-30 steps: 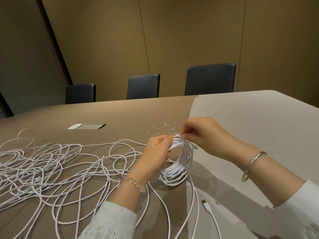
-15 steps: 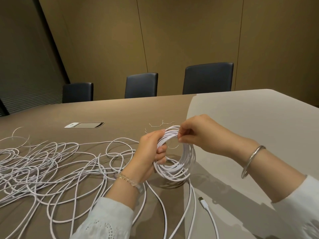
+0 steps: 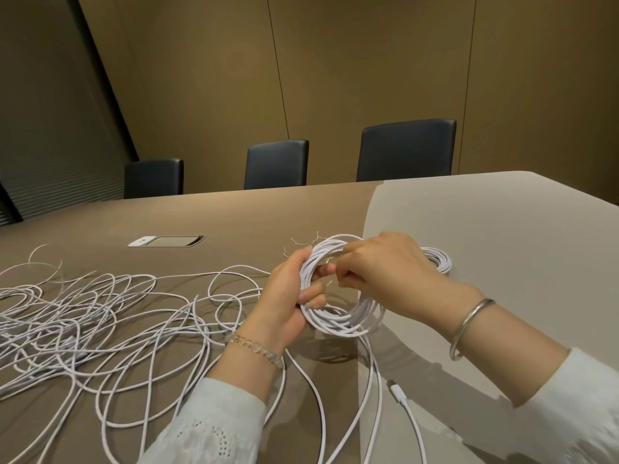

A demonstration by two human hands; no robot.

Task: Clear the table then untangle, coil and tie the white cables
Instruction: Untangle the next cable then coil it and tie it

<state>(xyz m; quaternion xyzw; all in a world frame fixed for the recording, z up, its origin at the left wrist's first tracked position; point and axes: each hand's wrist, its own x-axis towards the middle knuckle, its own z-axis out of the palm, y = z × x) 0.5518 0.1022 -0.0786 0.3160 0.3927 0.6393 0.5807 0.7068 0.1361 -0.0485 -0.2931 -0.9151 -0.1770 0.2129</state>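
Coiled cable: a white coil (image 3: 338, 316) of many turns, held up just above the table between both hands, near the seam where the brown surface meets the pale one
Left hand: left hand (image 3: 288, 306) grasps the coil's left side, thumb over the top of the turns, fingers curled through the ring's middle
Right hand: right hand (image 3: 382, 272) pinches at the top of the coil, fingertips bunched on a thin wire tie (image 3: 330, 260) that shows against the white turns; whether the tie is twisted closed cannot be told
Trailing ends: two strands drop from the coil toward the near edge; a white plug (image 3: 397, 391) lies on the pale surface just right of them
Loose cables: a tangle of white cable (image 3: 83, 316) spreads over the brown surface to the left, some loops reaching under the left wrist
Second coil: another white coil (image 3: 438, 262) lies flat on the pale surface behind the right hand, partly hidden
Spare ties: a few thin wire ties (image 3: 301, 244) lie on the table just beyond the coil
Table: table (image 3: 502, 212), with a socket panel (image 3: 167, 241) set in it
Chairs: three dark chairs (image 3: 405, 149) along the far side
Wrists: metal bangle (image 3: 469, 326) on the right, bead bracelet (image 3: 258, 349) on the left
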